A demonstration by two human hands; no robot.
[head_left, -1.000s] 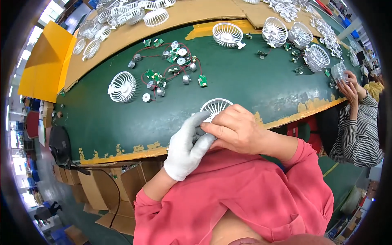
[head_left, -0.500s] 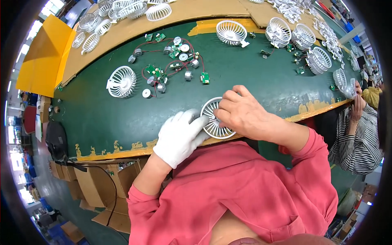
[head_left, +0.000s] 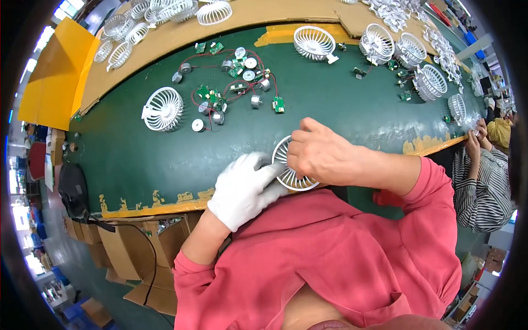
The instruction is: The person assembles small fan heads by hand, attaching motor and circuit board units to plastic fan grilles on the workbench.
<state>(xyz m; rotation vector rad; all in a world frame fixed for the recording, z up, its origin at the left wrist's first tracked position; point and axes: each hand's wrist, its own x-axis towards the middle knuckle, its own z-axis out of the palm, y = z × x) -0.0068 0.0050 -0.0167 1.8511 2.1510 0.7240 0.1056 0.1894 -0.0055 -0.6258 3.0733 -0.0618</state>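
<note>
A white round fan grille [head_left: 297, 183] with radial slats is held at the table's front edge, close to my body. My left hand [head_left: 242, 192], in a white glove, grips its left rim between thumb and fingers. Over the grille's upper right part lies my bare right hand [head_left: 324, 154], its fingers curled together near the centre. Those fingertips are hidden, so what they pinch cannot be made out. Beyond my hands, a green circuit board [head_left: 279, 104] and a small silver motor [head_left: 256, 102] lie among several others joined by red wires.
Another white fan grille [head_left: 164, 110] lies on the green table to the left, and one [head_left: 314, 43] at the back. More grilles [head_left: 430, 82] and boards sit to the right. Cardboard [head_left: 247, 14] carrying white parts lines the far side. A co-worker in a striped sleeve [head_left: 467, 190] sits at right.
My right hand has shifted slightly left and turned over the grille, covering more of its middle. My left hand keeps its grip on the rim.
</note>
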